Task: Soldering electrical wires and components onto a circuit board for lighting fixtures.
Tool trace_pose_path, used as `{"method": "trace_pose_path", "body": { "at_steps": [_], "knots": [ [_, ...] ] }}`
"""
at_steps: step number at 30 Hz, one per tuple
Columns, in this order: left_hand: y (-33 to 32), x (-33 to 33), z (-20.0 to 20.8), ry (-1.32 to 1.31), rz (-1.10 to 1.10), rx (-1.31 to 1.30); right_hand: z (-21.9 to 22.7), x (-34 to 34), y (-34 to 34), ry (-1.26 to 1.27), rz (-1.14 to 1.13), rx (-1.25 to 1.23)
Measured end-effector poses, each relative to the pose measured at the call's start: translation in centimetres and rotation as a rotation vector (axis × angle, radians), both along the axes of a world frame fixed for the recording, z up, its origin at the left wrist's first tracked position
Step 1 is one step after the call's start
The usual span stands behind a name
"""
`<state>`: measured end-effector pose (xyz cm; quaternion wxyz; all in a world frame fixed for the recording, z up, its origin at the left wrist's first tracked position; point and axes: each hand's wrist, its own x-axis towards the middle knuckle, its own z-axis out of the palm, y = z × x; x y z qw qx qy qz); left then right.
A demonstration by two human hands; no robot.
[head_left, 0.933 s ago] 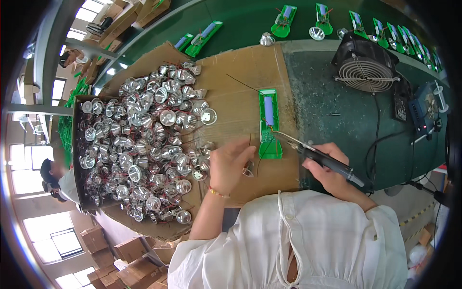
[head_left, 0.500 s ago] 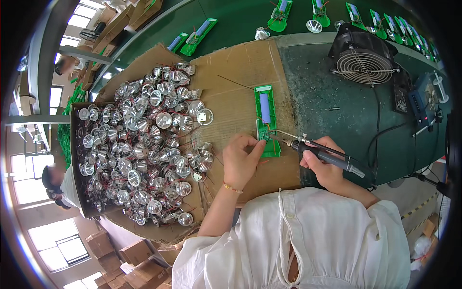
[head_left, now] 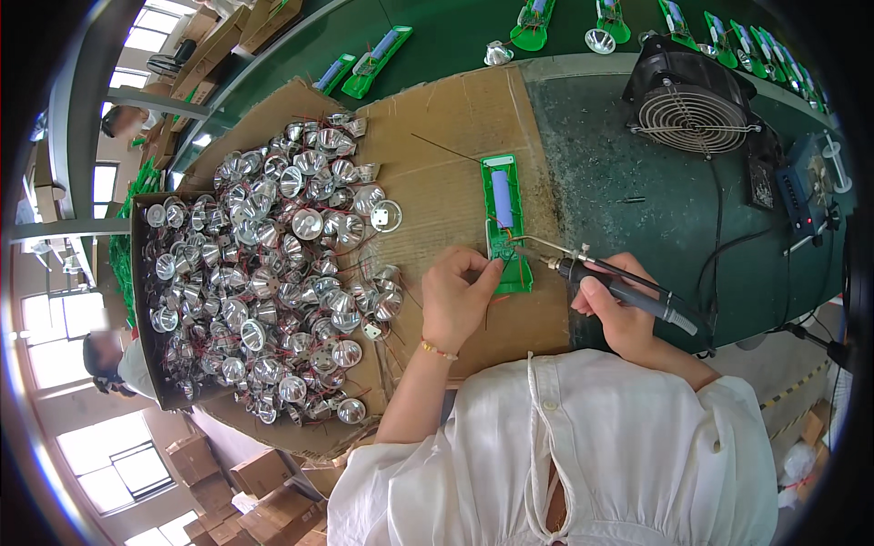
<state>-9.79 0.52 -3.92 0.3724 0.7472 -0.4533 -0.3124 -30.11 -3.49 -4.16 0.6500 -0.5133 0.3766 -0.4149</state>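
Note:
A green plastic housing (head_left: 519,284) lies lengthwise on the cardboard in front of me. It carries a blue-purple cylindrical battery (head_left: 502,198) and, below that, a small circuit board (head_left: 503,247) with thin wires. My left hand (head_left: 455,296) is pinched at the board's left edge, its fingertips on what looks like a thin wire whose end hangs below them. In my right hand (head_left: 617,314) is a black-handled soldering iron (head_left: 642,298) with a thin metal solder-feed tube (head_left: 551,245) along it. The tips of iron and tube point left over the board; exact contact is too small to tell.
A box heaped with silvery reflector cups (head_left: 264,282) on wires stands at left. At right are a black fan (head_left: 689,114) and a blue soldering station (head_left: 801,196) with cables. More green housings (head_left: 533,25) line the far side. A person (head_left: 109,359) is at far left.
The soldering iron has shifted slightly right, its tip drawing back a little from the board. The wire by my left fingertips hangs differently. My left hand keeps its pinch.

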Motion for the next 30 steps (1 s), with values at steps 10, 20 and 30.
{"method": "trace_pose_path", "body": {
  "at_steps": [10, 20, 30],
  "knots": [
    [1.0, -0.3, -0.5, -0.036, -0.022, -0.02, -1.4, -1.2, 0.7, 0.049, -0.005, -0.164],
    [5.4, 1.0, 1.7, -0.11, -0.201, -0.269, -1.1, -1.8, 0.2, 0.003, -0.046, -0.124],
    [2.5, -0.7, 0.2, -0.275, -0.056, -0.263, -0.7, -2.5, 0.7, 0.071, -0.015, -0.151]
  ]
}}
